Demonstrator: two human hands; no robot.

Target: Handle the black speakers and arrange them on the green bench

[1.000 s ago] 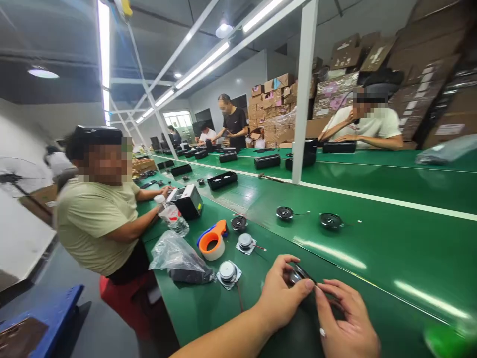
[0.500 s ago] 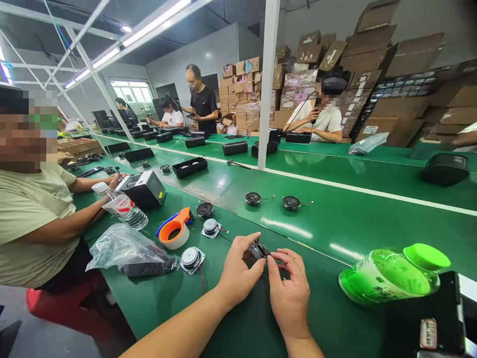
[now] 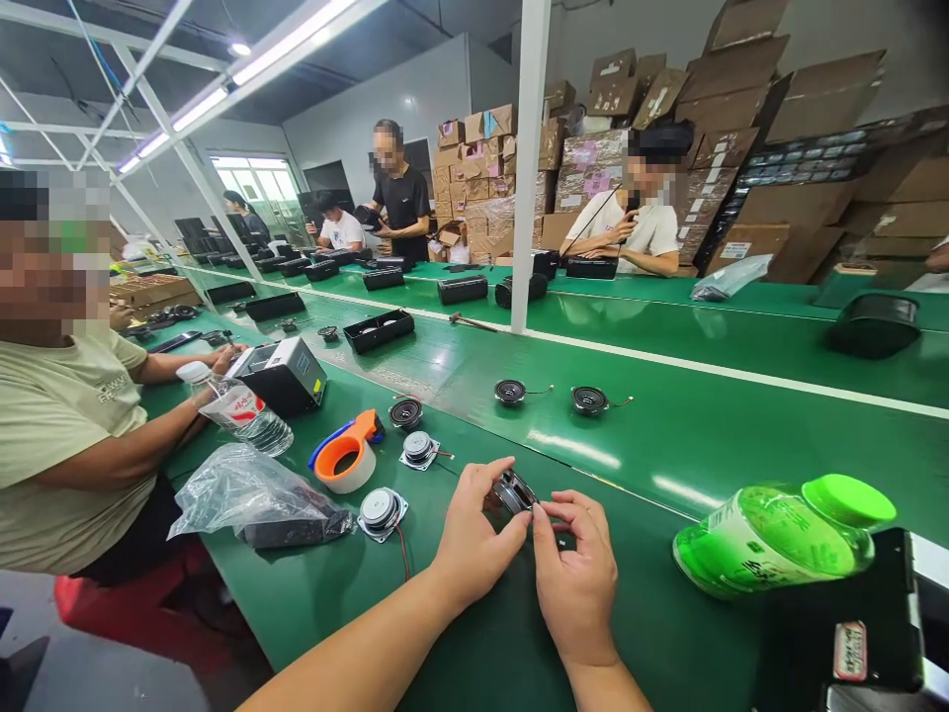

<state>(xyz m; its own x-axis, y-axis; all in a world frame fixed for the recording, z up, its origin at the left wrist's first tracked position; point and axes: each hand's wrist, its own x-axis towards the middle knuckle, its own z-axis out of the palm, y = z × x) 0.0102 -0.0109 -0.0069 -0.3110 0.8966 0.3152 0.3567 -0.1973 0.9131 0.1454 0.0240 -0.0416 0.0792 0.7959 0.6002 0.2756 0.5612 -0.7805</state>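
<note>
My left hand [image 3: 474,534] is closed round a small round speaker driver [image 3: 513,490], held tilted just above the green bench [image 3: 415,613]. My right hand [image 3: 574,569] pinches at the driver's right edge with thumb and forefinger. More drivers lie close by: two silver-backed ones [image 3: 381,511] [image 3: 419,450] to the left, a black one [image 3: 406,412] behind them, and two black ones [image 3: 510,392] [image 3: 589,400] with thin wires on the conveyor belt [image 3: 667,435] beyond.
An orange tape dispenser [image 3: 347,457], a clear plastic bag [image 3: 252,494] and a water bottle [image 3: 237,407] lie left. A green bottle [image 3: 778,534] lies on a black box [image 3: 845,633] at right. A person [image 3: 66,435] sits left; others work across the belt. A white post [image 3: 528,168] stands mid-belt.
The view swung right a second ago, bringing the green bottle into sight. Both hands stayed on the driver, which has tipped slightly in the last half second.
</note>
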